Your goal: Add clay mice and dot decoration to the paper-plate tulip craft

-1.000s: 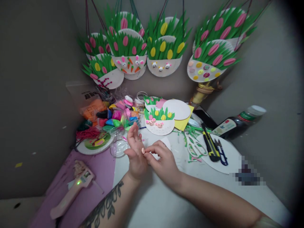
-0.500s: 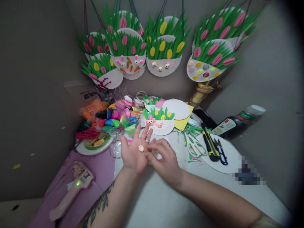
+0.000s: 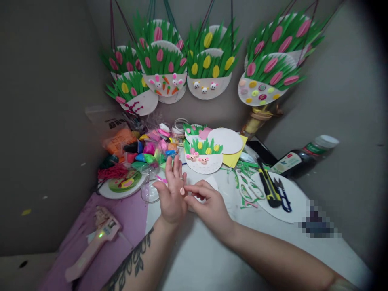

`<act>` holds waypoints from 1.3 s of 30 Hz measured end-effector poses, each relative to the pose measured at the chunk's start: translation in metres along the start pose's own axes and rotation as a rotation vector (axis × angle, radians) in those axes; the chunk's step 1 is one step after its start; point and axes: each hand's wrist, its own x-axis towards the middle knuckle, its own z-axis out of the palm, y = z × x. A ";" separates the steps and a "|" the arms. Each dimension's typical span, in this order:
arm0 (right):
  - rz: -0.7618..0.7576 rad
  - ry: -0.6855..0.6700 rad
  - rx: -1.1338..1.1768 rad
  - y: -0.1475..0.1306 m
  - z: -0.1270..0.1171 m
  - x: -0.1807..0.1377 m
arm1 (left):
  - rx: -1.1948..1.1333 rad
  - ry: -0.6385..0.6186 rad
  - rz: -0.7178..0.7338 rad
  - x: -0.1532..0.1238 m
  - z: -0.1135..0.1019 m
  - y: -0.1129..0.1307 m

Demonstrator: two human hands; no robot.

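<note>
A small flat disc of pale pink clay rests against the palm of my left hand. That hand is turned palm up and inward, with its fingers stretched out. My right hand comes in from the right, its thumb and forefinger at the disc's edge; its other fingers are curled under. Just beyond my hands lies a paper-plate basket with green paper grass, yellow and pink paper flowers and two pink clay animal faces. White scissors lie right of my hands.
Bags of coloured clay crowd the back left. A pink glue gun with a green light lies on the purple mat. At right are a box cutter, thread snips and a dark bottle. Finished baskets hang behind.
My left hand has tilted inward and its fingers have drawn closer together. My right fingertips have come to the clay disc's edge, and the disc appears narrower.
</note>
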 end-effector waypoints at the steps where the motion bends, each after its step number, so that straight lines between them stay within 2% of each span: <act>1: 0.018 -0.007 0.019 0.000 0.000 0.000 | -0.002 -0.001 -0.002 0.000 0.000 0.000; 15: 0.185 -0.049 0.248 -0.001 -0.002 0.007 | -0.073 -0.028 -0.087 0.000 0.002 0.002; 20: 0.240 -0.056 0.300 0.001 -0.001 0.009 | -0.214 -0.029 -0.201 0.000 0.003 0.008; 23: 0.221 -0.041 0.281 0.001 -0.001 0.008 | -0.280 0.001 -0.256 0.001 0.004 0.011; 27: 0.173 -0.026 0.222 0.001 0.000 0.005 | -0.281 0.031 -0.243 0.001 0.004 0.011; 33: 0.132 -0.042 0.170 0.001 -0.001 0.003 | -0.242 0.017 -0.234 0.002 0.002 0.007; 39: 0.131 -0.011 0.221 -0.002 -0.001 0.006 | -0.326 0.015 -0.321 0.003 0.003 0.009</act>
